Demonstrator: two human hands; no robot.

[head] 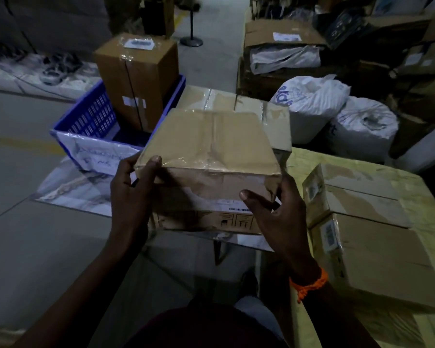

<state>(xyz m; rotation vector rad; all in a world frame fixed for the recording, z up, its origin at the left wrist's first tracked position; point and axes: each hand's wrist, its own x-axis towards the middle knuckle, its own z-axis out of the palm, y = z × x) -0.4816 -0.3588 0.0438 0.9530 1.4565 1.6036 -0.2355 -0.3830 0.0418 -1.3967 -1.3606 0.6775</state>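
Cardboard box (209, 151): sealed with clear tape and held up before the person, between the blue crate (91, 119) on the left and the yellow table (362, 164) on the right. A barcode label and printed handling symbols are noted on its near face.

The near left corner is gripped by the left hand (131, 194), thumb laid over the top edge. The near right corner is gripped by the right hand (274, 217), thumb pressed on the near face and fingers curled round the side. An orange wristband (309, 282) is worn on the right wrist.

A tall carton (136, 79) is seen standing upright in the crate. Two flat cartons (357, 197) are recorded on the table, touching each other. White sacks (312, 101) are noted beyond the table.
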